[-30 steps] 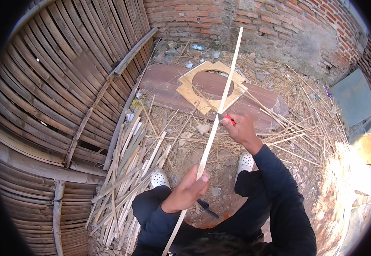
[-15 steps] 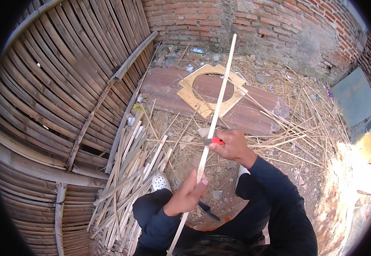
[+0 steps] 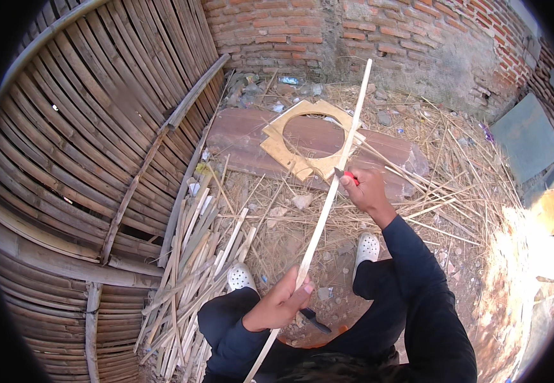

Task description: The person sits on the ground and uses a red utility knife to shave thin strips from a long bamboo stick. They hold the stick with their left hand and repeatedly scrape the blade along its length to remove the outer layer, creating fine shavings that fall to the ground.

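A long pale bamboo strip (image 3: 326, 217) slants from my lap up and away toward the brick wall. My left hand (image 3: 281, 301) is closed around its lower part, thumb lying along the top. Farther up, my right hand (image 3: 367, 189) grips a knife with a red handle (image 3: 351, 178). Its short dark blade (image 3: 339, 172) meets the strip near the middle of its length. Under my left hand, a second knife with a dark blade (image 3: 316, 321) lies low between my legs, partly hidden.
A wooden board with a round hole (image 3: 275, 148) lies on a brown plank (image 3: 238, 143) ahead. Cut bamboo strips (image 3: 184, 268) pile up at left beside a bamboo-slat wall (image 3: 79, 140). Straw and shavings litter the ground up to the brick wall (image 3: 270, 32); a grey panel (image 3: 529, 137) leans at right.
My right hand and the red-handled knife have slid up along the strip, away from my left hand. The strip's far end has swung slightly to the right. My left hand keeps its hold.
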